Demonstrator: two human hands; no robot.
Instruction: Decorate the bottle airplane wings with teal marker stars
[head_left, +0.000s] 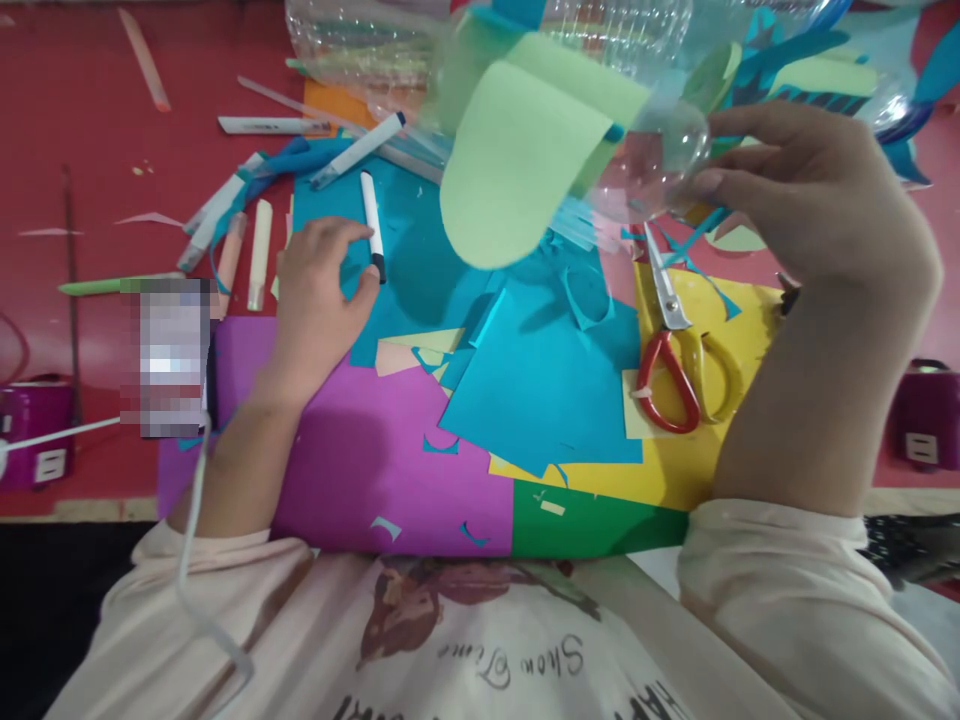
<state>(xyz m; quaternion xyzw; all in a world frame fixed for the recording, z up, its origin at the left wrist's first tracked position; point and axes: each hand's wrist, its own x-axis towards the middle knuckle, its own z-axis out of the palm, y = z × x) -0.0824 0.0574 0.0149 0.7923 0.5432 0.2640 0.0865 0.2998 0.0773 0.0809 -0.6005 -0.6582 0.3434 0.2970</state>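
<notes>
My right hand point(810, 190) pinches the rounded end of a clear plastic bottle point(671, 150) and holds it above the table. Light green paper pieces point(525, 160) are on the bottle, a rounded flap hanging toward me; blue paper shows at its top. Below, my left hand point(322, 285) is over the blue paper, with thumb and fingers apart. Its fingertips are at the left side of a white marker point(373, 225) with dark ends, seemingly touching it. Scissors point(667, 340) with one red and one yellow handle lie open under the right forearm.
Cut blue sheets point(555, 380) and scraps cover purple paper point(360, 460) and yellow paper point(600, 480). More markers point(259, 255) lie at left, near a blurred-out phone point(176, 360) with a white cable. Clear bottles point(360, 40) and paper cutouts line the far side.
</notes>
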